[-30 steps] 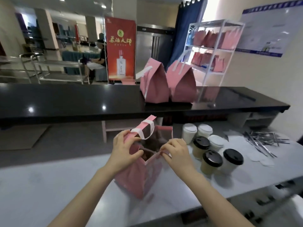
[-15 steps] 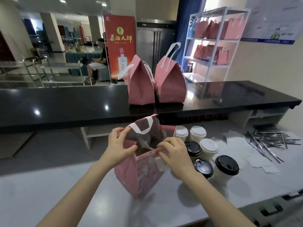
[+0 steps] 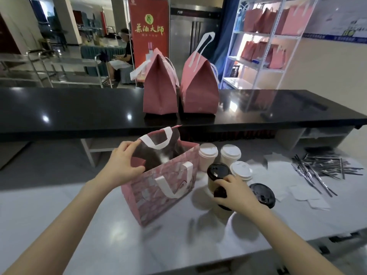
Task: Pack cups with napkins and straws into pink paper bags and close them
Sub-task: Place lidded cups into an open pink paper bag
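Pink: two closed bags (image 3: 160, 92) done on the counter (image 3: 79, 108) — a third bag (image 3: 158, 195) stands open, rim pinched by the left hand (image 3: 123, 165); right hand (image 3: 237, 190) seemingly grips a black-lidded cup (image 3: 223, 211) beside it, unpacked.

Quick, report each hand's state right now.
Left hand: holding the open pink bag by its rim.
Right hand: holding a black-lidded cup from above.

Matt paper bag (image 3: 164, 187); glossy black counter (image 3: 79, 108).
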Demonstrator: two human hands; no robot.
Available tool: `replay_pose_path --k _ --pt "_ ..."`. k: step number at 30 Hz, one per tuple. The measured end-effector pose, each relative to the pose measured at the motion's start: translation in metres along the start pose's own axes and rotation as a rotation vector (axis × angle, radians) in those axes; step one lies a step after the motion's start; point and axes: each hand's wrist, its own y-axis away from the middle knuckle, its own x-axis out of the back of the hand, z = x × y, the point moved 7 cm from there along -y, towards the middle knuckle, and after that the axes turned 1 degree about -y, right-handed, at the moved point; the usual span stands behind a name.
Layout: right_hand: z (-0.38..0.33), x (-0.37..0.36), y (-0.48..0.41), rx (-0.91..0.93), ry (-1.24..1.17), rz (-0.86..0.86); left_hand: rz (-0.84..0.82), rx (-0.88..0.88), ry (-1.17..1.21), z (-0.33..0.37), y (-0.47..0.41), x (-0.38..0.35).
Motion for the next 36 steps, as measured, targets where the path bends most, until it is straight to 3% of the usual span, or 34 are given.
replay_pose_path --k 6,12,20,24,27,31,36 --pt "0.013 -0.01 0.012 0.142 0.132 -0.071 0.071 0.003 -0.039 0.036 0.045 -0.011" --pt "0.017 -0.007 0.026 0.306 0.21 -0.025 0.128 -0.035 -0.276 0.059 0.087 -0.025" --pt "0.053 0.065 0.075 0.216 -0.228 0.224 0.111 -0.015 -0.355 0.078 0.102 -0.034" --pt "0.049 0.127 0.098 0.298 -0.378 0.404 0.093 -0.017 -0.343 0.081 0.103 -0.034" --pt "0.017 0.153 0.107 0.432 -0.516 0.379 0.086 -0.031 -0.351 0.08 0.103 -0.035" --pt "-0.041 0.147 0.094 0.569 -0.482 0.303 0.089 -0.066 -0.339 0.077 0.098 -0.03" --pt "-0.091 0.107 0.048 0.563 -0.396 0.141 0.07 -0.115 -0.294 0.068 0.088 -0.024"
